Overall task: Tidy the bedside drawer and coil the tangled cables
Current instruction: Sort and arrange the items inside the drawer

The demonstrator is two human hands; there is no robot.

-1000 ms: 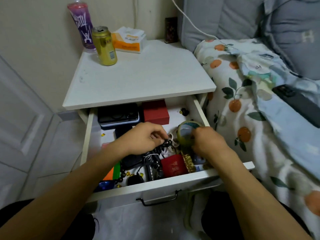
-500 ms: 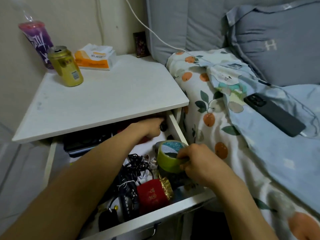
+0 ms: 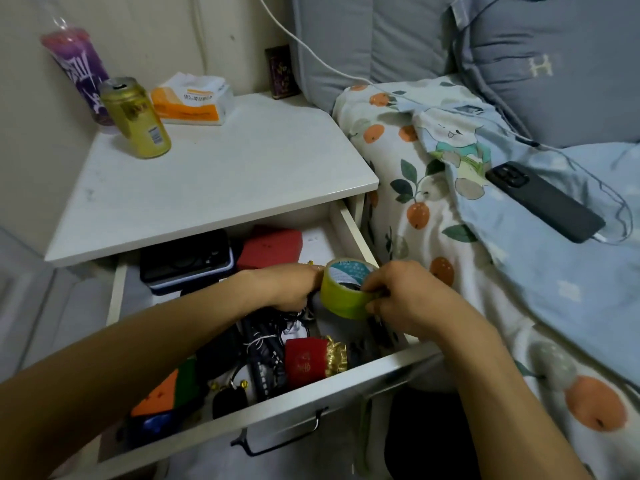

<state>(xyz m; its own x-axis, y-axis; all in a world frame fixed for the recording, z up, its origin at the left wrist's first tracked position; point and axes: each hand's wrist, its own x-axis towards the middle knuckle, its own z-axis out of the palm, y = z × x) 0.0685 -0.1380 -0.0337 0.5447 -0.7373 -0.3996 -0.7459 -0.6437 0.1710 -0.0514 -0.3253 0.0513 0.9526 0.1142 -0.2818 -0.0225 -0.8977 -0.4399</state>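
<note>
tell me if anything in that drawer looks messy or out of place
Yes. A tangle of black cables lies loose in the middle of the open drawer, snarled over other items. The right hand holds a roll of green tape above it; the left hand is beside the roll.

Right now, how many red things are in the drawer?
2. A red box sits at the back of the drawer, beside the black case. A red pouch with gold trim lies near the front. More may hide under the arms.

- White bedside table: holds gold can, purple tumbler, tissue pack, small dark box.
- Bed: carries black phone.
</note>
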